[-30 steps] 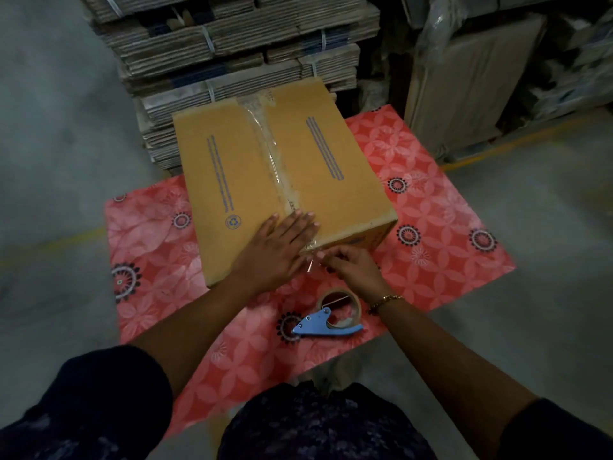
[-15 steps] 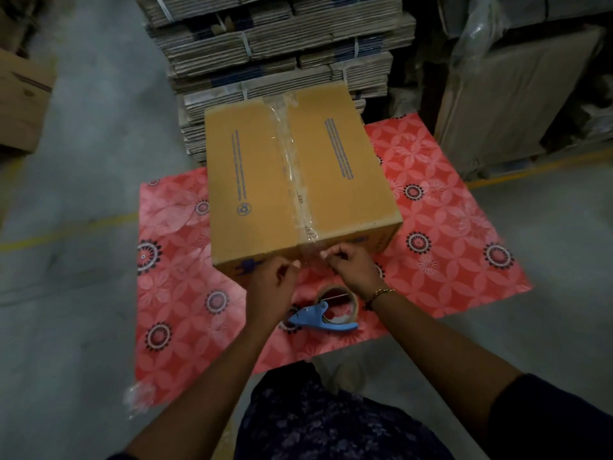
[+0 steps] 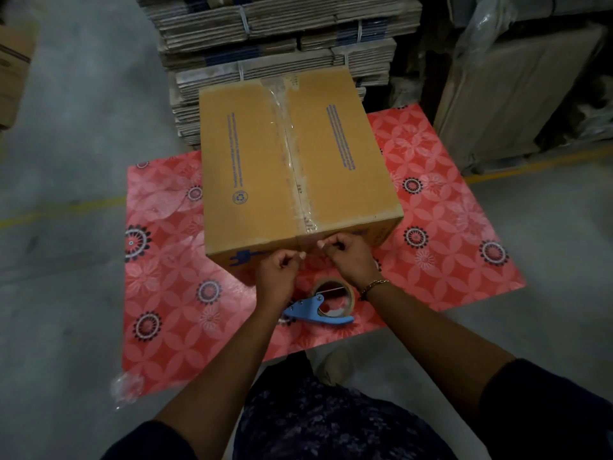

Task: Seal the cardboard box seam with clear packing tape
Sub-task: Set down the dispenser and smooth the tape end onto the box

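One cardboard box sits on the red flowered mat on the floor, with a strip of clear tape along its top seam, glossy and a little wrinkled. At the near edge, my left hand and right hand have their fingers pinched together on the tape end, which I can hardly see. Behind my wrists the tape dispenser is partly hidden.
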### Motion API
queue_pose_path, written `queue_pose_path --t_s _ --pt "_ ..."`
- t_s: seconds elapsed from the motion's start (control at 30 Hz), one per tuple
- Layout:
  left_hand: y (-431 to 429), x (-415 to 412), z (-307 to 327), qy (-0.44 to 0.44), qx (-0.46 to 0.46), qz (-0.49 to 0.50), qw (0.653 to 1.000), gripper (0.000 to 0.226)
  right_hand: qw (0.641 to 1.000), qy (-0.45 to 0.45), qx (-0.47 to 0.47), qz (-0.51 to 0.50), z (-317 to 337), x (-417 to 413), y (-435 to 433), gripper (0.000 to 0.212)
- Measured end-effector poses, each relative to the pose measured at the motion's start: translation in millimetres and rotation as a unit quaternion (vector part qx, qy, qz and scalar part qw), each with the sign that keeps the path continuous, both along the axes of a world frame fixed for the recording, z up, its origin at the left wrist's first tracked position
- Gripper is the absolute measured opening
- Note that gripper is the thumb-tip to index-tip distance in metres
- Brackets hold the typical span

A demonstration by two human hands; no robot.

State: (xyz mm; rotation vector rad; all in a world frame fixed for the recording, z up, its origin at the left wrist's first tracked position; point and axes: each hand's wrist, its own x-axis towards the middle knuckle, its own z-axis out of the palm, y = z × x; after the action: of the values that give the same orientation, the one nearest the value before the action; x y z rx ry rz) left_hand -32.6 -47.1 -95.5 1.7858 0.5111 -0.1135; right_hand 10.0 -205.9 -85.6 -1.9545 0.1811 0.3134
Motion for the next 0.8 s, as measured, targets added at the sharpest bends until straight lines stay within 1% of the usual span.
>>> queue_pose_path --t_s 0.03,0.07,0.13,0.17,0.2,0.23,0.3,0.33,0.43,0.57,0.63,0.67,0.73,0.77,0.8 --pt "-1.0 -0.1 -0.1 0.003 -0.011 -0.001 1.000 0.012 1.000 -0.002 -0.006 -0.002 -0.5 -0.5 0.9 0.014" --pt "-2.4 0.2 1.8 0.010 -0.021 0.001 1.000 0.017 1.000 -0.004 -0.010 -0.003 -0.9 -0.9 1.4 0.015" --pt "-3.8 1.9 3.1 0.019 -0.039 0.001 0.999 0.040 1.000 -0.006 -0.012 0.001 -1.1 -1.6 0.6 0.018" --pt "-4.6 2.9 2.5 0.019 -0.046 0.000 0.999 0.046 1.000 -0.007 -0.009 0.004 -1.1 -2.0 -0.3 0.019" --pt "-5.7 4.1 2.5 0.016 -0.051 0.000 0.999 0.046 1.000 -0.006 -0.002 0.008 -0.8 -2.1 -1.3 0.019" --pt "-6.7 5.5 1.5 0.011 -0.055 0.001 0.998 0.037 1.000 -0.003 0.006 0.009 -0.3 -1.8 -2.4 0.018" --pt "-7.7 7.9 0.4 -0.004 -0.057 0.014 0.998 0.014 1.000 0.005 0.017 0.012 0.2 -0.1 -3.2 0.018" --pt "-8.3 8.9 -0.7 -0.011 -0.053 0.021 0.998 0.014 1.000 0.006 0.015 0.012 0.1 0.8 -3.1 0.018" --pt "-10.7 10.0 -4.5 -0.016 -0.032 0.028 0.999 0.021 1.000 0.008 0.013 -0.003 -1.5 2.2 -1.4 0.018" --pt "-16.0 12.7 -5.4 -0.035 0.011 0.043 0.998 0.040 0.999 0.007 0.021 -0.038 -5.3 1.5 4.1 0.018" --pt "-17.4 13.0 -7.4 -0.033 0.017 0.057 0.998 0.042 0.998 0.009 0.033 -0.056 -6.8 1.7 5.6 0.014" --pt "-17.6 12.9 -8.4 -0.028 0.016 0.066 0.997 0.040 0.997 0.011 0.040 -0.063 -7.3 1.6 6.0 0.012" --pt "-18.6 12.5 -10.7 -0.016 -0.010 0.080 0.997 0.025 0.995 0.019 0.056 -0.074 -8.2 1.5 5.9 0.007" --pt "-19.4 13.1 -11.3 -0.009 -0.031 0.087 0.996 0.016 0.995 0.022 0.062 -0.079 -8.4 1.6 5.7 0.010" --pt "-20.6 14.2 -11.5 -0.002 -0.051 0.094 0.994 0.014 0.994 0.025 0.064 -0.083 -9.0 2.3 5.5 0.015"
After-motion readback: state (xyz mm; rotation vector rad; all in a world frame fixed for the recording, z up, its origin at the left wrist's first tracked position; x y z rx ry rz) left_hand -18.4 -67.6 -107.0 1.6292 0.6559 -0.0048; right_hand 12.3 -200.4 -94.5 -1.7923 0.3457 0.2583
